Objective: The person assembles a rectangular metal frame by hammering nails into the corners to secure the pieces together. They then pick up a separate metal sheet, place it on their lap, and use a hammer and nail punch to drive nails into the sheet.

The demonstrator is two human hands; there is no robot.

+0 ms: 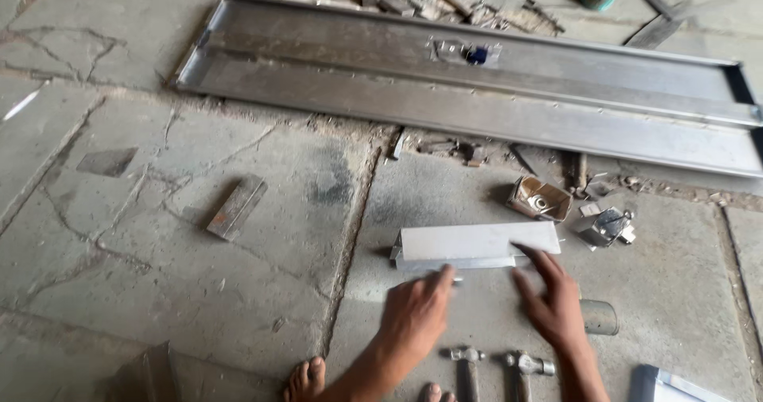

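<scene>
we see our left hand (415, 310) and right hand (554, 299) laid open, fingers spread, on the near edge of a short folded sheet-metal channel (475, 244) lying flat on the stone floor (159, 251), gripping nothing. it looks light, stiff, smooth and sharp-edged; we judge the long folded sides the safest hold. two hammers (497, 366) lie just below.

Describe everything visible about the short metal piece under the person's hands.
The short metal piece is a pale grey, folded sheet-metal section, oblong, with a flat top face and a lower lip along its near edge. It lies flat on the stone floor, long side across the view. The left hand fingertips touch its near edge; the right hand fingers rest on its right end.
</scene>
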